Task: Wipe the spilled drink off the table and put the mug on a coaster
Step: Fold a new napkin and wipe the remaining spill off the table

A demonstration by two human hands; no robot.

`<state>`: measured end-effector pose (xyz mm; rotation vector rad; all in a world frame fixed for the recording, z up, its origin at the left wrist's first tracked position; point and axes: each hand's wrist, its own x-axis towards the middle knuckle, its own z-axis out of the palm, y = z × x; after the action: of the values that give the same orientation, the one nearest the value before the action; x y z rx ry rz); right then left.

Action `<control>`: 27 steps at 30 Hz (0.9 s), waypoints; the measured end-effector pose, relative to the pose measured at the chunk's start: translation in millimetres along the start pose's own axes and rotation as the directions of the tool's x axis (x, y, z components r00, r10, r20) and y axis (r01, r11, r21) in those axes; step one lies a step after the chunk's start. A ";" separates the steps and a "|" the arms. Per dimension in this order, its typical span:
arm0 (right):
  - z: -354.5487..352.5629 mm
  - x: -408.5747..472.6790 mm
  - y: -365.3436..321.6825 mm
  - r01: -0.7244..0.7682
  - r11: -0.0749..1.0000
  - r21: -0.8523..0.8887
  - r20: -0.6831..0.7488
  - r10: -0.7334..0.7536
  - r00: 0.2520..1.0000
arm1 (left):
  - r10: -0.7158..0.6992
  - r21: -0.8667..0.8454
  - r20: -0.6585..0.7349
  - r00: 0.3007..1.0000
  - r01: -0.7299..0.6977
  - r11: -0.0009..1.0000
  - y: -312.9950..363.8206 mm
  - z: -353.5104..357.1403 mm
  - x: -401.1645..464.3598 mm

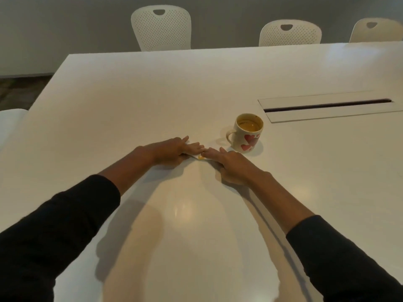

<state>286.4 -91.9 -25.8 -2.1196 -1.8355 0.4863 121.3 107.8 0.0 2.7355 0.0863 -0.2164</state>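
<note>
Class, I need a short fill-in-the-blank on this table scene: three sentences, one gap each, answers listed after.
1. The mug is decorated with red ____.
2. Both hands, left hand and right hand, press a white napkin flat on the ____.
3. The mug's handle points toward the person's ____ side.

Missing words: hearts; table; left

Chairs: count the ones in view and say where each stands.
3 behind the table's far edge: one chair left, one right of centre, one cut off at the right. A white shape at the left edge may be another.
</note>
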 end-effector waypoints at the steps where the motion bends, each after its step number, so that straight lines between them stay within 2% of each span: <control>1: -0.5 -1.2 -1.5 -0.009 1.000 -0.010 0.023 0.009 1.000 | 0.004 0.022 0.037 0.999 -0.004 1.000 -1.5 -3.8 -0.2; 4: -1.1 -9.1 -12.3 -0.035 0.999 -0.032 0.033 0.036 0.999 | 0.024 0.001 0.091 0.996 -0.024 1.000 -4.2 -5.4 -6.7; 10: 13.7 -34.3 -52.1 -0.075 0.994 -0.082 -0.037 0.072 0.997 | 0.130 -0.013 0.134 0.982 -0.129 0.992 -3.9 1.2 -26.1; 15: 35.0 -50.3 -91.3 -0.165 0.977 -0.135 -0.087 0.154 0.984 | 0.202 0.005 0.163 0.966 -0.206 0.979 1.1 4.5 -45.7; 21: 59.4 -60.7 -121.7 -0.260 0.959 -0.114 -0.102 0.249 0.963 | 0.248 -0.034 0.168 0.954 -0.246 0.969 -0.2 12.1 -64.3; 27: 76.4 -70.5 -152.2 -0.258 0.953 -0.162 -0.102 0.244 0.964 | 0.262 -0.060 0.181 0.948 -0.255 0.965 -4.2 18.4 -88.3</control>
<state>108.4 -139.8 -24.3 -2.4684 -1.6247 0.2986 31.3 101.9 -3.9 2.6411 -0.3165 -0.3914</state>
